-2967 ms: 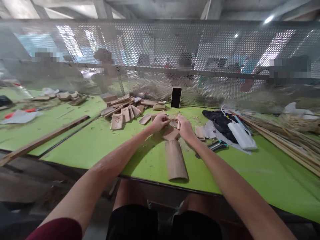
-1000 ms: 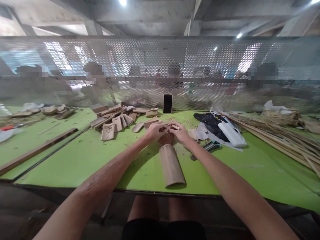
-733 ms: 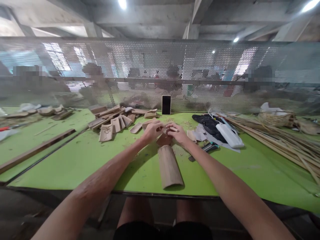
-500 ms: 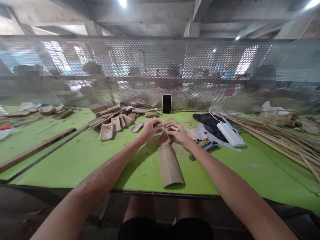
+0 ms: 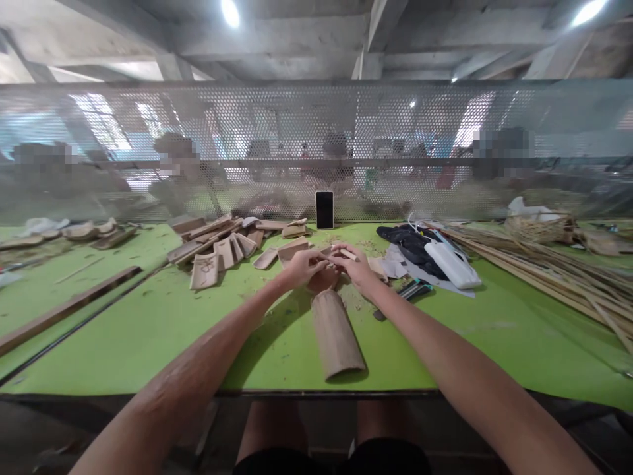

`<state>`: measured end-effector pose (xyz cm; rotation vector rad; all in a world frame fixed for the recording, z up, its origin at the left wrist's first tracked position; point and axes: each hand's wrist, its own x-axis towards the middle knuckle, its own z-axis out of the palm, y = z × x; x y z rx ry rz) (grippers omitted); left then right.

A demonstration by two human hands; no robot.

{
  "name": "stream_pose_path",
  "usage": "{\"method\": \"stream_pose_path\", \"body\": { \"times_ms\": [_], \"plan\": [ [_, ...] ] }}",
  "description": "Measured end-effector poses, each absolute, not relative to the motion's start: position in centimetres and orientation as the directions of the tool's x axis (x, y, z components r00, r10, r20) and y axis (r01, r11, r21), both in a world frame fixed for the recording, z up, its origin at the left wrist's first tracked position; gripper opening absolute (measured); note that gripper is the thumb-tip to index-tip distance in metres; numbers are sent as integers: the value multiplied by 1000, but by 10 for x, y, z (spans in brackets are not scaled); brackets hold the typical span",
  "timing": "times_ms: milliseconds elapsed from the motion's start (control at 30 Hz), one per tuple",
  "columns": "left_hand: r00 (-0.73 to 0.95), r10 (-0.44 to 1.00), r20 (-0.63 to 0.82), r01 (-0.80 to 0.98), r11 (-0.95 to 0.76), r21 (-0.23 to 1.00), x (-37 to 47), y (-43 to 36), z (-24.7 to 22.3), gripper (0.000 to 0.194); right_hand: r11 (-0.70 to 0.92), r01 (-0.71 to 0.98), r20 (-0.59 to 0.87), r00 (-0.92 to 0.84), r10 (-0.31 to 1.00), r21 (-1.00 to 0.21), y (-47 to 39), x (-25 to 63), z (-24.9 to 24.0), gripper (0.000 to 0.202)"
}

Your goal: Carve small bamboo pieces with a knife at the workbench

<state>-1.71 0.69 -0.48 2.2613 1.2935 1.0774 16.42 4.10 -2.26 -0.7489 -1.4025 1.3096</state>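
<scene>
Here, both hands meet above the tabletop (image 5: 178, 356): the left hand (image 5: 301, 269) curls its fingers nearly together, though what they grip is too small to tell. The right hand (image 5: 357, 267) has its fingers bent around a slim pale stick (image 5: 349, 254). A brown wooden piece (image 5: 320, 282) sits just beneath them, and nearer the body lies the half-round wooden piece (image 5: 339, 335), domed side up.

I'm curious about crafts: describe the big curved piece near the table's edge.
The curved piece lies arched side up on the green table, near end close to the edge. It looks like split bamboo or wood, pale brown and fairly smooth. Nothing grips it; whether its far end touches the smaller piece beyond is unclear.
</scene>
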Motion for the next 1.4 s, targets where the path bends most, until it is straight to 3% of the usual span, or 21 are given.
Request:
{"method": "stream_pose_path", "body": {
  "times_ms": [233, 367, 500, 633, 1033, 1133, 1267, 1400],
  "plan": [
    [171, 930, 325, 406, -367, 837, -19, 3, -2, 29, 290, -59, 295, -242, 924, -955, 35, 166, -13, 19],
    [148, 954, 259, 290, -292, 911, -22, 5, -4, 27, 443, 102, 410, -243, 879, -891, 37, 167, -15, 16],
    [178, 957, 231, 219, -267, 938, -23, 5, -5, 26, 681, 281, 610, -306, 731, -676, 35, 166, -18, 16],
    [229, 949, 218, 208, -266, 941, -22, 3, -3, 23, 768, 361, 675, -370, 638, -528, 33, 165, -17, 19],
    [215, 934, 285, 211, -329, 920, -21, 5, -3, 24, 747, 527, 686, -364, 630, -406, 24, 164, -8, 25],
    [144, 947, 288, 168, -310, 936, -21, 9, -6, 24, 656, 659, 635, -338, 694, -367, 25, 165, -4, 25],
    [48, 959, 281, 143, -285, 948, -23, 11, -6, 25, 577, 785, 388, -471, 792, -226, 20, 165, 5, 29],
    [43, 956, 289, 149, -293, 945, -24, 8, -3, 25, 598, 795, 186, -576, 796, -100, 11, 160, 14, 30]
  ]
}}
